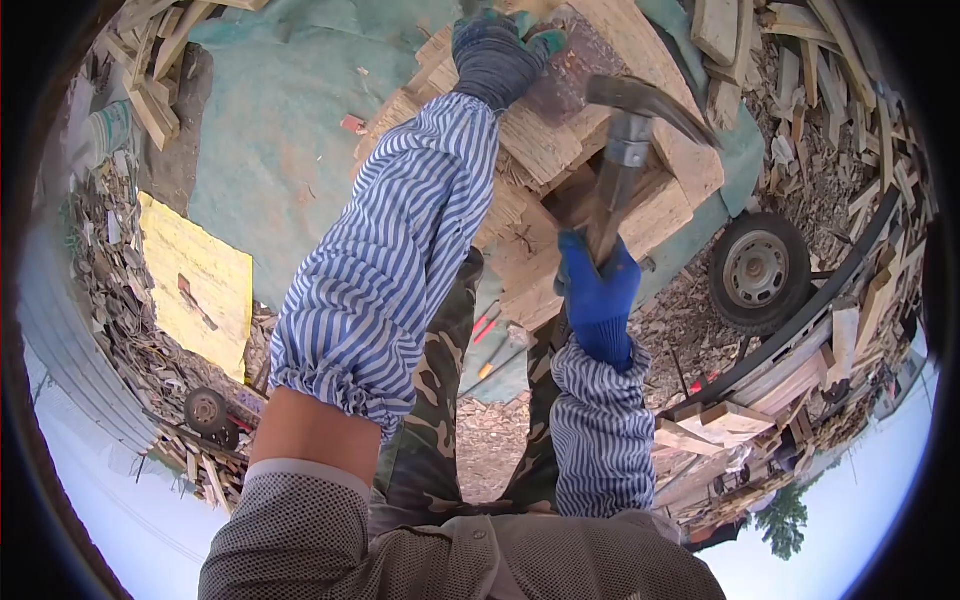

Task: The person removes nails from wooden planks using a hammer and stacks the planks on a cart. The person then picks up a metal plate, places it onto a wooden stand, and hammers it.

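My right hand [600, 290], in a blue glove, is closed round the handle of a claw hammer [628, 140]. The hammer stands head-up over a stack of rough wooden boards and blocks [540, 140], its dark head near a worn reddish-brown plate [578, 70]. At the top of the view is my left hand [495, 60], in a dark blue and green glove, at the left edge of that plate. Its fingers are bent and appear closed; whatever is inside them is hidden. A square gap shows between the boards below the hammer.
Green sheeting [270, 130] covers the ground under the wood. A yellow board [195, 280] lies at left, a wheel [752, 272] stands at right, and scrap timber [840, 60] surrounds the spot. Red-handled tools [485, 322] lie between my legs.
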A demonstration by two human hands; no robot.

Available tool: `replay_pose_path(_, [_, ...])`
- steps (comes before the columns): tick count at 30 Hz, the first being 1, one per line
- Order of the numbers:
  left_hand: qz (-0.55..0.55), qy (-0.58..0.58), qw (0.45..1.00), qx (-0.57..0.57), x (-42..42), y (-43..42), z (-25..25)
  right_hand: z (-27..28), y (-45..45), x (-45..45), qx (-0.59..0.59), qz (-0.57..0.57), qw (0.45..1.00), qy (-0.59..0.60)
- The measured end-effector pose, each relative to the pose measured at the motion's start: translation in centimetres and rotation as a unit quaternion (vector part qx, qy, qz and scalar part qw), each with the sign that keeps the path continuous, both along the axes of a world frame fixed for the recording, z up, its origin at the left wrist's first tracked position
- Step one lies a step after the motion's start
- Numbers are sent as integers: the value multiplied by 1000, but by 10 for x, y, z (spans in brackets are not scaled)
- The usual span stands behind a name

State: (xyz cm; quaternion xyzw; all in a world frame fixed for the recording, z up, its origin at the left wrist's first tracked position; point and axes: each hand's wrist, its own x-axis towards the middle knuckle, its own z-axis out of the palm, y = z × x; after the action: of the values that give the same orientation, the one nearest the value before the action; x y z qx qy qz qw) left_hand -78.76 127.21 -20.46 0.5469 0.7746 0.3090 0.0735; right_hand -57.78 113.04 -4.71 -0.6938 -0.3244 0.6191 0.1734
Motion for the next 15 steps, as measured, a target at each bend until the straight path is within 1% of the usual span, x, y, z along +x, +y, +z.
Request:
replay_pose_path(1, [-16, 1, 997, -70, -2, -2, 3, 7, -3, 0, 73, 18, 997, -37])
replay_pose_path(4, [-21, 6, 992, -128, 0, 0, 2, 15, -17, 4, 140, -39, 989, 37])
replay_pose_path(5, [-17, 10, 992, -121, -1, 0, 3, 2, -24, 9, 157, -18, 987, 14])
replay_pose_path(7, [-11, 17, 994, -107, 0, -1, 3, -22, -17, 12, 27, 68, 997, -40])
replay_pose_path(8, [-17, 4, 995, -95, 4, -3, 4, -26, -13, 14, -38, 110, 991, -69])
replay_pose_path(10, [-29, -11, 998, -62, -1, 1, 4, -5, 0, 8, 37, 23, 999, -22])
replay_pose_path(12, [-3, -19, 990, -140, -7, 1, 9, 35, 5, 1, 76, -58, 995, 33])
replay_pose_path(13, [3, -31, 983, -180, 0, 0, 11, 41, 6, 2, 110, -73, 990, 48])
replay_pose_path(15, [-37, -84, 979, -180, -5, 3, 14, 36, 3, -2, 153, -87, 982, 74])
